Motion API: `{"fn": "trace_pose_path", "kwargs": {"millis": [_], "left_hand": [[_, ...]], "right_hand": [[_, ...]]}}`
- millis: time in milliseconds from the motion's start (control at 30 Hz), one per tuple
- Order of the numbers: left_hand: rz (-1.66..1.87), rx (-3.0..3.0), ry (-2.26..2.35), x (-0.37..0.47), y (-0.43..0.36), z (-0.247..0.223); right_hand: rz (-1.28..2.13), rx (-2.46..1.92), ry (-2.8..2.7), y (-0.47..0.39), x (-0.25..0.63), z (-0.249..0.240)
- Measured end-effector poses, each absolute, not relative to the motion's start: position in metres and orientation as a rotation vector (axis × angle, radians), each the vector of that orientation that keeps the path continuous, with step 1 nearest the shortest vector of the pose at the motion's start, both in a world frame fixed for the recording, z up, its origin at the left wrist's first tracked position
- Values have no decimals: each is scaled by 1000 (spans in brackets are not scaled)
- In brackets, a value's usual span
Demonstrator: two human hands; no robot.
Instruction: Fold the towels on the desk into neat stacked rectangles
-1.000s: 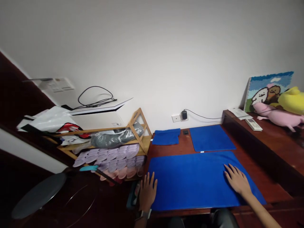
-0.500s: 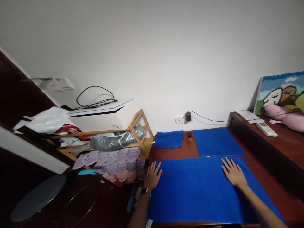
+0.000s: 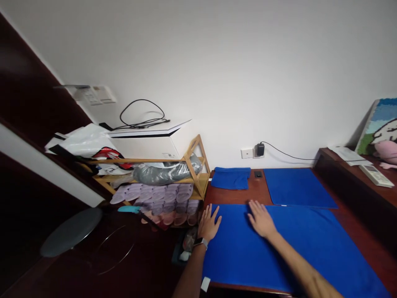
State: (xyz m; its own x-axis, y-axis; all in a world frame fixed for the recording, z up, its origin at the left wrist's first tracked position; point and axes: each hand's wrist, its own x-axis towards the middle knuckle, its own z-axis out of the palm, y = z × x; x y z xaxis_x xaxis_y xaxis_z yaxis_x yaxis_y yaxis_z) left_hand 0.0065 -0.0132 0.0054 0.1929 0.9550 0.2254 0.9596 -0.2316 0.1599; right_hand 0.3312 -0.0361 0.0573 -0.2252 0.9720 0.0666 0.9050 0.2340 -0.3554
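Note:
A large blue cloth [image 3: 242,248] lies spread flat over the front of the reddish-brown desk. My left hand [image 3: 209,224] rests at its far left corner, fingers stretched out, with a watch on the wrist. On the far edge of the same cloth, near the middle, lies my right hand [image 3: 261,219], palm down and fingers extended. Neither hand grips anything. Behind the large cloth sit a folded blue cloth [image 3: 231,179] at the left and a second flat blue cloth [image 3: 299,187] at the right.
To the left stands a wooden rack [image 3: 203,182] with a white box [image 3: 145,147] and lilac slippers [image 3: 155,193]. A round stool [image 3: 72,231] is at lower left. On the right ledge lie a remote [image 3: 376,175] and a pink plush toy [image 3: 387,151]. A black plug [image 3: 260,149] sits in the wall.
My right hand has moved left along the large cloth's far edge, closer to my left hand. The left hand stays at the corner. The view has turned right to left, shifting the scene rightward.

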Motion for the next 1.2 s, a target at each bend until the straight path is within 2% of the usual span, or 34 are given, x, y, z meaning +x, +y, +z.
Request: {"fn": "trace_pose_path", "kwargs": {"millis": [100, 200, 500, 633, 900, 1033, 1100, 1200], "left_hand": [[-443, -2409, -1941, 5, -13, 6], [-442, -2403, -1958, 4, -12, 5], [-392, -2422, -1911, -3, -4, 8], [-369, -2433, -1841, -13, -1, 10], [-377, -2417, -1895, -11, -3, 6], [-386, -2443, -1927, -11, -6, 5], [-395, -2451, -1938, -11, -7, 4], [-405, -2459, -1940, -11, -8, 4]], "right_hand": [[546, -1669, -2321, -30, 272, 58], [544, -1728, -2314, -33, 287, 48], [221, -2241, -1765, -85, 576, -8], [171, -2205, -1613, -90, 634, -28], [160, -2174, -1549, -89, 639, -39], [143, -2202, -1530, -80, 642, -21], [70, -2232, -1566, -70, 614, 0], [30, -2139, -1807, -53, 520, 35]]}}
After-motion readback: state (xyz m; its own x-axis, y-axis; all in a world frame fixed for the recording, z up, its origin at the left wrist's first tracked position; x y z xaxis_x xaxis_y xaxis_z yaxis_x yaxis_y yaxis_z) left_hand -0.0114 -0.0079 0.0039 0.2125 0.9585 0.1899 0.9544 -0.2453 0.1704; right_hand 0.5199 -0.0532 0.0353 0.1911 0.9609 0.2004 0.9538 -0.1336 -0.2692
